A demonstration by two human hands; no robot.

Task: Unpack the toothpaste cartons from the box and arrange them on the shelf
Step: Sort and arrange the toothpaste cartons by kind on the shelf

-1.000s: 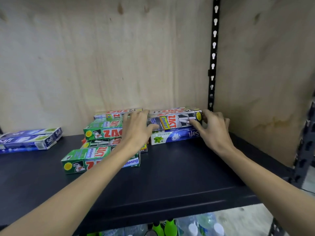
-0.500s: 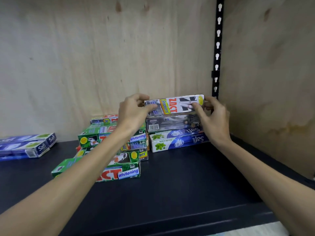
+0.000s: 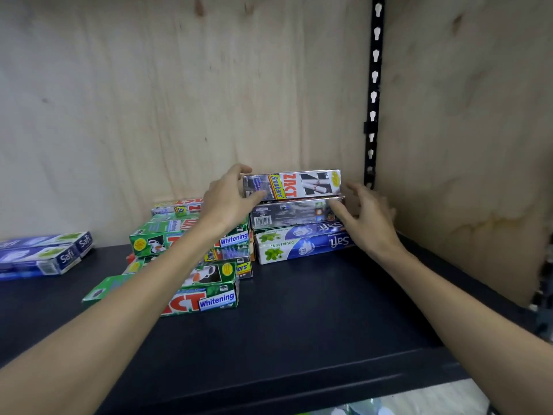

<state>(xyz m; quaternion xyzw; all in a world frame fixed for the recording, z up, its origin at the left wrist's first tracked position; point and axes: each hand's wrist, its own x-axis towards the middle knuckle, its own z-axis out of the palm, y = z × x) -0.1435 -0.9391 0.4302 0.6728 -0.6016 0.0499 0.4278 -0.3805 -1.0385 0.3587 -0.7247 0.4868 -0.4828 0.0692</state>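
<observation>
Noting the silver Zact Smokers carton (image 3: 291, 186) atop the stack at twelve o'clock on the shelf (image 3: 314, 319), I see my left hand (image 3: 227, 202) pinching its left end, my right hand (image 3: 366, 218) spread loose just beside it; I judge it light, crushable card, best held by the ends.

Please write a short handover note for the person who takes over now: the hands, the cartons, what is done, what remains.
Left hand grips the left end of the top Zact Smokers carton. Right hand is open beside the stack's right end.
Done: that carton lies on a grey carton over two Safi cartons at the back of the shelf.
Left: tidy the loose green Whitening cartons; the box is not in view.
</observation>
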